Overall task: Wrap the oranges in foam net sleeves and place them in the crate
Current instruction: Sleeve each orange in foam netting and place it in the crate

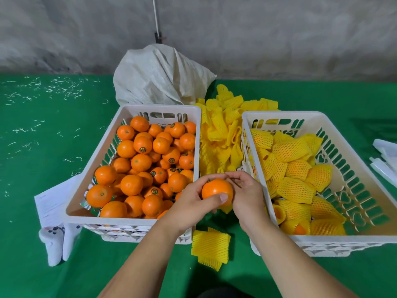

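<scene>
A bare orange [217,191] is gripped by the left hand [193,203] between the crates — the right hand [247,190], fingers curled, steadies it, nothing visibly pinched, for sleeving.

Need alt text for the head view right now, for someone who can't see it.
Both hands hold one bare orange between two white crates: the left hand grips it, the right hand touches its side. The left crate holds bare oranges, the right crate yellow-sleeved ones.
</scene>
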{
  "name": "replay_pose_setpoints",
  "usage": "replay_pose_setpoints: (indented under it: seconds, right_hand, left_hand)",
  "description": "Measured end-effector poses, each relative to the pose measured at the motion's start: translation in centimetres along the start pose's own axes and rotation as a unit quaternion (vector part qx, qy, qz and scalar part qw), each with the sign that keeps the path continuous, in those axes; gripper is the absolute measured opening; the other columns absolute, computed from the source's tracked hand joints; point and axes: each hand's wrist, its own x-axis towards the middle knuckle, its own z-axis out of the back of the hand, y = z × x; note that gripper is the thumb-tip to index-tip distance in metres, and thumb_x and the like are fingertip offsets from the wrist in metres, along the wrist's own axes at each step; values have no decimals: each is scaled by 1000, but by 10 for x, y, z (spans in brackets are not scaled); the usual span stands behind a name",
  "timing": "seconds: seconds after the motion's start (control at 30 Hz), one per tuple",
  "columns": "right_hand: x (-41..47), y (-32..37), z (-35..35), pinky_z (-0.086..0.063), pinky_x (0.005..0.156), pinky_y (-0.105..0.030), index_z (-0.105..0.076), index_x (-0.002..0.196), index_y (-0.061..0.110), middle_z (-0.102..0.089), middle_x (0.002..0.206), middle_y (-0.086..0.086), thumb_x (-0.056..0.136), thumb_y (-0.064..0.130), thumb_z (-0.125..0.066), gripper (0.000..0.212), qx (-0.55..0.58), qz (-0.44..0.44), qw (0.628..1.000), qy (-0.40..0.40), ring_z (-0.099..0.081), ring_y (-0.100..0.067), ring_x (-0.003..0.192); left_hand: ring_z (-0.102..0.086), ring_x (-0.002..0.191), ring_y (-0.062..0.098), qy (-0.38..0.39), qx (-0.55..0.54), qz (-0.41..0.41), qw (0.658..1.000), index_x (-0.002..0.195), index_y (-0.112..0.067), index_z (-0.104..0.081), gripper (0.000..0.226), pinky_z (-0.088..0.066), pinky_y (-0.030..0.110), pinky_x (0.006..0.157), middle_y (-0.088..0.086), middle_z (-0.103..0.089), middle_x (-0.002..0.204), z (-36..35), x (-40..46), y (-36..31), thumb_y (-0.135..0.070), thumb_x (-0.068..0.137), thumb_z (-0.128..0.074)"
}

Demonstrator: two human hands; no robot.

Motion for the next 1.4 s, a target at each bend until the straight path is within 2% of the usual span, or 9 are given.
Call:
replay_pose_setpoints:
  seconds: [0.17,0.37,0.43,0.53,0.73,0.83,0.97,1.13,1.4]
  right_hand:
    - [-3,7,6,-61,86,-42,-72,94,26,-76,91,9,96,18,-73,8,-5,46,999,20,-72,-9,88]
    - [-19,8,13,-53,71,-27,-65,94,38,-69,82,10,98,22,-68,17,-47,129,987,87,-65,-6,76]
    - [-26,7,9,-52,71,-21,-63,96,40,-68,87,13,98,23,-67,18,-55,142,982,115,-65,-5,80]
    - [-29,9,6,-53,78,-22,-62,102,34,-66,94,13,98,20,-66,15,-64,163,980,97,-65,-6,90]
    - [-22,30,14,-56,84,-39,-63,103,24,-58,101,10,99,12,-64,12,-136,212,966,64,-63,-12,94]
    - [-26,42,19,-46,73,-26,-59,100,27,-50,93,22,98,12,-63,15,-232,290,923,97,-54,-2,87]
    - [-31,54,17,-34,63,-18,-53,103,35,-44,93,30,100,24,-59,13,-333,310,865,211,-47,3,79]
    - [-29,44,9,-48,85,-27,-46,142,37,-41,111,21,99,42,-63,47,-305,221,914,152,-48,1,102]
    - [-19,42,12,-54,84,-33,-61,110,45,-71,109,4,75,62,-71,40,-57,82,979,180,-69,-14,103]
  left_hand:
    - [-69,79,5,-102,-16,-15,995,124,-37,-67,47,-55,22,68,-7,-67,115,-8,0,5,-47,81,-80]
    - [-69,99,-4,-192,-46,-63,978,139,-48,-43,66,-57,16,76,-13,-58,128,-13,5,6,-54,85,-79]
    - [-66,114,-2,-173,-69,-67,980,146,-56,-41,71,-58,21,87,-22,-58,136,-9,7,10,-57,86,-79]
    - [-59,132,15,-69,-110,-44,991,148,-56,-43,74,-52,38,106,-6,-54,148,3,6,20,-41,81,-72]
    - [-71,105,19,-82,-13,-104,991,138,-43,-44,73,-59,34,89,-4,-67,120,-1,4,21,-45,81,-89]
    - [-68,82,11,-122,36,-131,983,141,-41,-44,77,-55,24,70,-6,-68,103,-7,5,23,-44,79,-91]
    - [-70,87,14,-154,-70,-132,977,131,-29,-57,59,-58,28,77,-3,-74,98,-2,10,24,-25,79,-85]
    - [-68,121,22,-186,-132,-105,968,138,-25,-56,69,-55,39,99,-1,-72,127,-2,7,17,-60,83,-78]
    - [-60,125,28,-50,-114,-99,987,147,-34,-46,63,-53,39,101,6,-62,131,5,-1,17,-43,94,-78]
